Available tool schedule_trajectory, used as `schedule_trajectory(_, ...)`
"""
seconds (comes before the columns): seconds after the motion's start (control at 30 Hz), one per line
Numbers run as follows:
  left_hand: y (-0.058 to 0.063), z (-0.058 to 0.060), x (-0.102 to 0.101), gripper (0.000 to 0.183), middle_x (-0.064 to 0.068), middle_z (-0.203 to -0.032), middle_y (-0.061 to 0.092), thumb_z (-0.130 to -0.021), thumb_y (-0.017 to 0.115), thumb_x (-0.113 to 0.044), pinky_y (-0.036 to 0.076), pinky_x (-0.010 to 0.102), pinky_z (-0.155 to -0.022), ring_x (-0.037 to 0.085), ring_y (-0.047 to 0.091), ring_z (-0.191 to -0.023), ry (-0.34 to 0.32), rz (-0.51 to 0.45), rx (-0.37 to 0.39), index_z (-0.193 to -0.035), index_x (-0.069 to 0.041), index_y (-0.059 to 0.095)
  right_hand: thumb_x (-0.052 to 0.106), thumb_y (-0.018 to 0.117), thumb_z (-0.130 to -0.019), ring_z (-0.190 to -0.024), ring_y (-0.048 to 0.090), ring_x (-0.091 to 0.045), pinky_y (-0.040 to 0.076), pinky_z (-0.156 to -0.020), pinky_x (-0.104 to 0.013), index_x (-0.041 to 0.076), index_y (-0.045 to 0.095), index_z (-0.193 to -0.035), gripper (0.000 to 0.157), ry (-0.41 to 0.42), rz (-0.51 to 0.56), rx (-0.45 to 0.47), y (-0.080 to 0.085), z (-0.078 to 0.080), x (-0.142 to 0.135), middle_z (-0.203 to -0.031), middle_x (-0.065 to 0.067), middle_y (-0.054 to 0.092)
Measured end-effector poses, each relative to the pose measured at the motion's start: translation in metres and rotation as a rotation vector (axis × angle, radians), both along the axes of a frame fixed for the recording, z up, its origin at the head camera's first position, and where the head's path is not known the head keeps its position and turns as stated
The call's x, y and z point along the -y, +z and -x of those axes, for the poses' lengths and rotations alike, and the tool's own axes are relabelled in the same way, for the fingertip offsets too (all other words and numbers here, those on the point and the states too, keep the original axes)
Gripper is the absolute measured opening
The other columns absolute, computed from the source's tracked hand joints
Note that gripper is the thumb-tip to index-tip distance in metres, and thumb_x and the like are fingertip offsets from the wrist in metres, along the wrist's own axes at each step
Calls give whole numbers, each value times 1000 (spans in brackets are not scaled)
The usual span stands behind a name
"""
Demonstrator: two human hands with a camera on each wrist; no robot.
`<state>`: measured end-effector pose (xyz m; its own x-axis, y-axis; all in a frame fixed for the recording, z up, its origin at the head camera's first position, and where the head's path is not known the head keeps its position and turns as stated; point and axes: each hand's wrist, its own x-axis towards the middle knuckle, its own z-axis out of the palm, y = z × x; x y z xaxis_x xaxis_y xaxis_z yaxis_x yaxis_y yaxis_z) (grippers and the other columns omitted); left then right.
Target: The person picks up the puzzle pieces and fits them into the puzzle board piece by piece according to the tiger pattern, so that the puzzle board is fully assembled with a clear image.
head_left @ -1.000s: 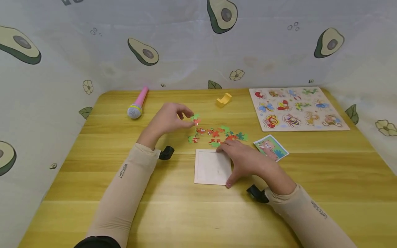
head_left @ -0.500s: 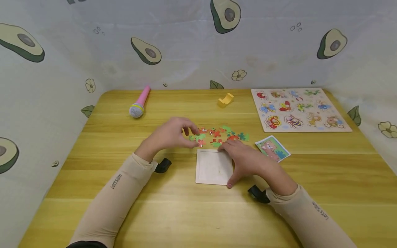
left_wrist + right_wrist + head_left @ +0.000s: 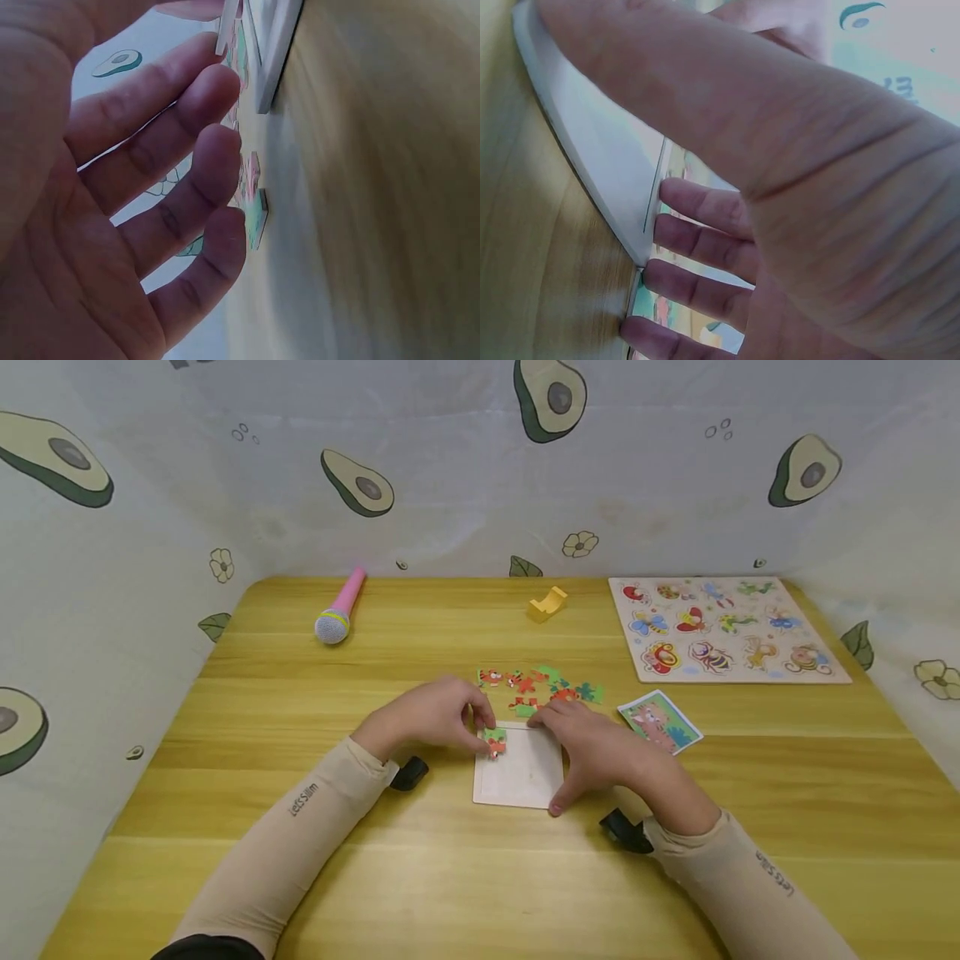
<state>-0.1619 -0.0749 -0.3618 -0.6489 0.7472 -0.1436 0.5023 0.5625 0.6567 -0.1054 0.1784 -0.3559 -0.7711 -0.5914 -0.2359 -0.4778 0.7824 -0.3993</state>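
Observation:
Between thumb and fingertips my left hand (image 3: 433, 717) pinches a green and red jigsaw piece (image 3: 496, 742), over the far left corner of a white square puzzle tray (image 3: 523, 781). In the left wrist view the piece (image 3: 227, 28) appears edge-on at the fingertips, and the other fingers are loosely bent. My right hand (image 3: 596, 745) grips the tray along its right side, thumb at the near corner and fingers at the far edge. Just beyond the tray lie several loose jigsaw pieces (image 3: 564, 694), partly hidden by the right fingers.
A small picture card (image 3: 660, 721) lies right of the tray. Further back are a wooden insect puzzle board (image 3: 731, 631), a yellow curved block (image 3: 547, 604) and a pink toy microphone (image 3: 341, 607). An avocado-print cloth (image 3: 450, 468) hangs behind the wooden table (image 3: 465, 877).
My left hand has brought the jigsaw piece toward me, from left of the loose pieces to the tray's far left corner. The right hand stays on the tray.

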Motion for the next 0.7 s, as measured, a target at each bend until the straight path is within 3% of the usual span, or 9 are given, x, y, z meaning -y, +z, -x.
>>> schedule_trajectory(0.27, -5, 1, -2, 18, -7, -84, 66, -82, 84, -23, 50, 27, -70, 11, 59, -76, 23, 12, 3, -96, -16, 76, 55, 96, -56, -130, 42, -39, 35, -106, -58, 4, 53, -138, 105, -1, -22, -13, 1, 0, 1, -138, -14, 50)
schedule_trajectory(0.7, -12, 2, -7, 21, -7, -82, 63, -89, 77, -24, 47, 26, -70, 10, 56, -75, 131, 49, -129, -107, -13, 77, 49, 93, -66, -135, 40, -38, 34, -108, -57, 4, 52, -144, 99, -42, -2, 1, 0, 10, -8, -144, -17, 47)
